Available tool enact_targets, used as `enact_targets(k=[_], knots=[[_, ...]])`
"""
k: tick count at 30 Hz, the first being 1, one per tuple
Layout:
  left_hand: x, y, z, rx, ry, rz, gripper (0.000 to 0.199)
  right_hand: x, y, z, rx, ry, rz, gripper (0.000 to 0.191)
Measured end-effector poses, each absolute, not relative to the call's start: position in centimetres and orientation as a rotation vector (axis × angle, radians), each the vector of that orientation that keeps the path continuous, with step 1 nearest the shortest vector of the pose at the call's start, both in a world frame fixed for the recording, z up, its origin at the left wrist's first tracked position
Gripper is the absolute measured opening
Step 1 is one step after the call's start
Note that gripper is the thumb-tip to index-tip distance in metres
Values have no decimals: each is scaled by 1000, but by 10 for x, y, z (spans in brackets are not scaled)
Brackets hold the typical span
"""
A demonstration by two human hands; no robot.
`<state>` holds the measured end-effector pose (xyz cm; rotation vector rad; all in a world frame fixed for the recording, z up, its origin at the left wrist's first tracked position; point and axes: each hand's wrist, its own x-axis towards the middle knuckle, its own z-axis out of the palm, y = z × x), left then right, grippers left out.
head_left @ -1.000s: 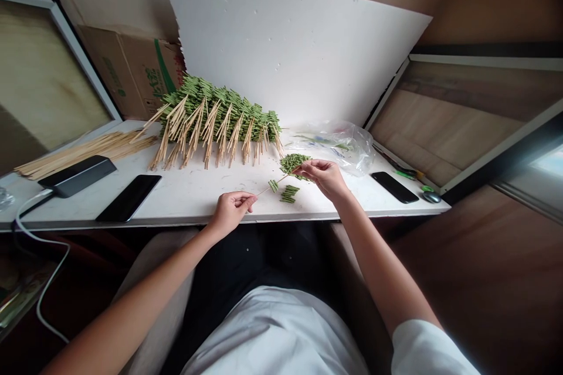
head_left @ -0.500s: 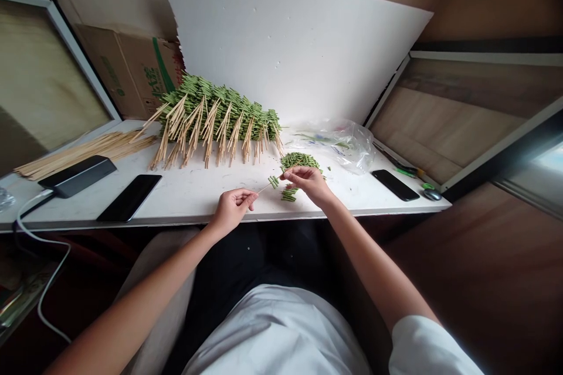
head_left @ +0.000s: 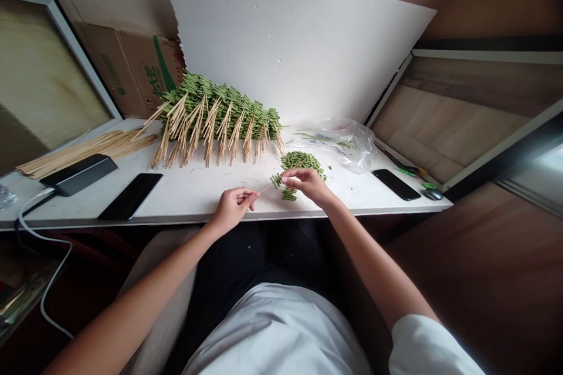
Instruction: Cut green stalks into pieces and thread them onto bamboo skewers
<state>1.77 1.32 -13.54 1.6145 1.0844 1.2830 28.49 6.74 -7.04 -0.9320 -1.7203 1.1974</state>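
Observation:
My left hand (head_left: pixel 235 209) pinches the bare end of a thin wooden skewer (head_left: pixel 265 188), which slants up to the right. Short green bean pieces (head_left: pixel 275 180) are threaded crosswise near its far end. At that end my right hand (head_left: pixel 308 183) is closed in a pinch, its fingertips on a bean piece at the skewer's tip, partly hidden by the fingers. Just behind and under the right hand lies a heap of loose cut bean pieces (head_left: pixel 301 160). A few more pieces (head_left: pixel 289 194) lie in front of it.
Filled bean skewers (head_left: pixel 220 108) are stacked at the back left, sticks forward. Bare skewers (head_left: pixel 88 149) lie left, near a black box (head_left: pixel 79 174) with a cable and a phone (head_left: pixel 131 196). A plastic bag (head_left: pixel 352 143) and another phone (head_left: pixel 396 184) are right; a white board (head_left: pixel 299 41) stands behind.
Both hands keep nearly the same place and grip. The threaded bean pieces sit slightly closer to the right fingertips, and the view has shifted a little.

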Motion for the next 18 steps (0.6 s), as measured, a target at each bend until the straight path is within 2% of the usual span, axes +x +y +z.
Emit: enact_targets(k=[4,9,18], knots=[[18,13,-134,1608,1082,1294,40,307,80,-66,-1051,-1902,915,32],[20,11,-133,1550,1090,1319,40,326,93,-78,-1298,-2142,497,8],[23,8,-127,1435,1086,1328,42,320,96,-91,-1328,-2216,452,5]])
